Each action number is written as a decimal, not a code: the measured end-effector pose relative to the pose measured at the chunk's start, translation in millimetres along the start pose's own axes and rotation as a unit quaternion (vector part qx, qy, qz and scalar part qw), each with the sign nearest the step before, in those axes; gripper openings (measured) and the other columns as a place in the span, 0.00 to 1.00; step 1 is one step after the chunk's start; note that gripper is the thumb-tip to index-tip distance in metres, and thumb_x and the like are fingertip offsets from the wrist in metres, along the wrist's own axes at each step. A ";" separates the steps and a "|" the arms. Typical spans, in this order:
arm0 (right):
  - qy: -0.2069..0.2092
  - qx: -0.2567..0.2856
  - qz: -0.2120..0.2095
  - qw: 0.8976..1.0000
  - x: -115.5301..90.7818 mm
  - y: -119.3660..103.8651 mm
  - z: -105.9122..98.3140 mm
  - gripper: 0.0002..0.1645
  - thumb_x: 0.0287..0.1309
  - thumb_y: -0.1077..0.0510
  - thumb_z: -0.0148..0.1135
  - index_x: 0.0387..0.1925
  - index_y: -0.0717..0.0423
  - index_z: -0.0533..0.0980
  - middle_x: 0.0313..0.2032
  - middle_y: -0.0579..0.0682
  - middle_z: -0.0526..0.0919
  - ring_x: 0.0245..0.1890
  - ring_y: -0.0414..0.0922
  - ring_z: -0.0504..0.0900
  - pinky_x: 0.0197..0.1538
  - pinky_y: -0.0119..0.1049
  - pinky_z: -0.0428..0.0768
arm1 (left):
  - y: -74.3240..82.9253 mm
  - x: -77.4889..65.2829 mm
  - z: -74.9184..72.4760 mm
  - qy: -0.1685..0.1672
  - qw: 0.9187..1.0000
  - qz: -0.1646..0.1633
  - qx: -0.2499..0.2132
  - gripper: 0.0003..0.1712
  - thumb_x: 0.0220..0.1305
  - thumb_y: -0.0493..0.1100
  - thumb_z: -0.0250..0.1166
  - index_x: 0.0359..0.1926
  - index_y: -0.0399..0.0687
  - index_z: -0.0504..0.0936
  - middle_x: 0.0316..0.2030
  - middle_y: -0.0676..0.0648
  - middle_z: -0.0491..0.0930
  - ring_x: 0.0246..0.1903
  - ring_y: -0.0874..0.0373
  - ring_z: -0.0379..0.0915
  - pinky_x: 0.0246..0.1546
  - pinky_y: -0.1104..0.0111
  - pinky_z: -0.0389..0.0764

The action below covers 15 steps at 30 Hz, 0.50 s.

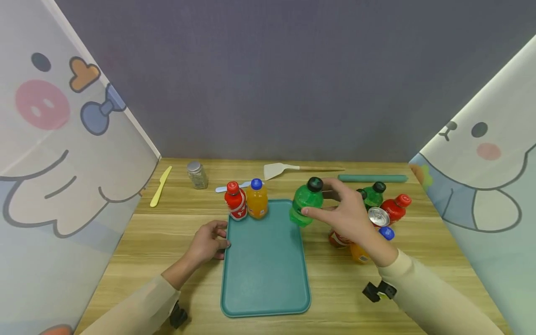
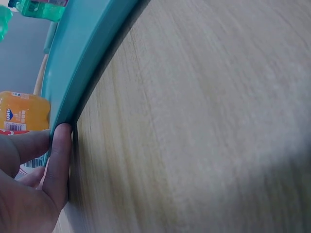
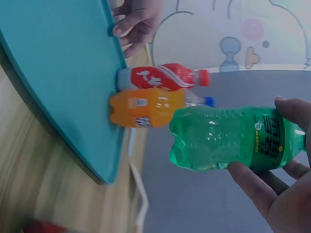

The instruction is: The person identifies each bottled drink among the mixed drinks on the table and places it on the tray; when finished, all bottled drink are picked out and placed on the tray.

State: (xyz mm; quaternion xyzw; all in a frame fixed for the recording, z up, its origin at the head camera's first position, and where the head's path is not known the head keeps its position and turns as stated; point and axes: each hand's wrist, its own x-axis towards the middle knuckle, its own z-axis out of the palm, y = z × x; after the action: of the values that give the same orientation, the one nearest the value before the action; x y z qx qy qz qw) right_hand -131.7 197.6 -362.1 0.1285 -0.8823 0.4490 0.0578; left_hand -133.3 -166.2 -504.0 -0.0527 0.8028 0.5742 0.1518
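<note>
My right hand (image 1: 345, 209) grips a green soda bottle (image 1: 307, 202) with a black cap, held up over the tray's far right corner. In the right wrist view the green bottle (image 3: 228, 138) lies between thumb and fingers, its base apart from the tray. My left hand (image 1: 208, 240) holds the left rim of a teal tray (image 1: 265, 265); the left wrist view shows its fingers (image 2: 60, 155) at the edge. On the tray's far left corner stand a red-labelled cola bottle (image 1: 236, 202) and, beside it, an orange soda bottle (image 1: 257, 200) with a blue cap.
Right of the tray cluster more drinks: a green bottle (image 1: 374, 195), a red-capped bottle (image 1: 395, 208), a can (image 1: 378, 217) and an orange bottle (image 1: 360, 253). Behind lie a white spatula (image 1: 274, 170) and teal rod (image 1: 372, 178). A yellow knife (image 1: 161, 187) and jar (image 1: 197, 176) are left.
</note>
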 end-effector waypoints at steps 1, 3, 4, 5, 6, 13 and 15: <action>0.000 -0.005 0.006 1.000 4.1 1.6 5.7 0.42 0.49 0.43 0.82 0.63 0.47 0.75 0.55 0.48 0.83 0.54 0.53 0.85 0.52 0.52 0.88 | -0.2 0.1 -0.2 0.000 1.000 0.001 0.001 0.32 0.59 0.22 0.66 0.66 0.32 0.72 0.42 0.38 0.75 0.29 0.55 0.78 0.23 0.57 0.89; -0.003 -0.004 0.019 1.000 12.2 4.2 16.9 0.45 0.47 0.40 0.82 0.65 0.47 0.74 0.56 0.49 0.83 0.55 0.54 0.84 0.55 0.55 0.86 | -0.2 0.7 -0.7 0.000 1.000 0.001 0.001 0.32 0.59 0.22 0.66 0.66 0.32 0.72 0.43 0.38 0.75 0.29 0.55 0.79 0.23 0.58 0.89; -0.004 -0.002 0.025 1.000 16.1 6.2 22.3 0.45 0.47 0.39 0.82 0.65 0.47 0.74 0.57 0.49 0.82 0.55 0.55 0.83 0.56 0.55 0.85 | 0.0 0.9 -0.8 0.001 1.000 0.001 0.000 0.32 0.59 0.22 0.67 0.65 0.33 0.72 0.43 0.38 0.75 0.29 0.55 0.79 0.23 0.57 0.89; -0.005 -0.001 0.029 1.000 19.9 8.6 27.7 0.46 0.47 0.38 0.82 0.65 0.47 0.74 0.57 0.49 0.82 0.56 0.55 0.83 0.57 0.56 0.85 | 0.2 1.0 -0.9 0.002 1.000 0.000 -0.001 0.32 0.59 0.23 0.67 0.65 0.33 0.72 0.43 0.38 0.75 0.29 0.55 0.79 0.24 0.57 0.89; -0.005 0.002 0.032 0.999 23.5 11.1 33.1 0.46 0.46 0.38 0.82 0.65 0.48 0.74 0.57 0.50 0.82 0.56 0.55 0.83 0.57 0.56 0.84 | 0.2 1.4 -1.1 0.001 1.000 -0.001 -0.001 0.32 0.60 0.23 0.67 0.66 0.33 0.72 0.43 0.38 0.75 0.28 0.55 0.79 0.24 0.57 0.89; -0.015 0.027 0.054 0.998 40.9 33.3 66.6 0.43 0.48 0.42 0.81 0.64 0.49 0.74 0.56 0.51 0.82 0.55 0.56 0.83 0.55 0.55 0.85 | 0.4 1.5 -0.6 -0.001 1.000 -0.007 0.000 0.32 0.60 0.23 0.67 0.66 0.33 0.72 0.42 0.39 0.75 0.29 0.55 0.78 0.24 0.58 0.89; -0.017 0.028 0.062 0.998 43.7 38.3 73.9 0.43 0.49 0.43 0.81 0.64 0.49 0.73 0.57 0.51 0.82 0.56 0.56 0.82 0.55 0.54 0.86 | -0.1 1.9 -0.3 -0.001 1.000 -0.007 0.001 0.32 0.60 0.23 0.67 0.66 0.33 0.72 0.42 0.39 0.75 0.29 0.55 0.78 0.24 0.58 0.89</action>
State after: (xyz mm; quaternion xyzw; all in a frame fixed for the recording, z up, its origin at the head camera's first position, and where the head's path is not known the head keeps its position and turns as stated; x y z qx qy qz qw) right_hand -183.4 151.8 -426.0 0.0827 -0.8765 0.4742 0.0114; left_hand -135.1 -166.3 -504.6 -0.0575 0.8026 0.5728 0.1564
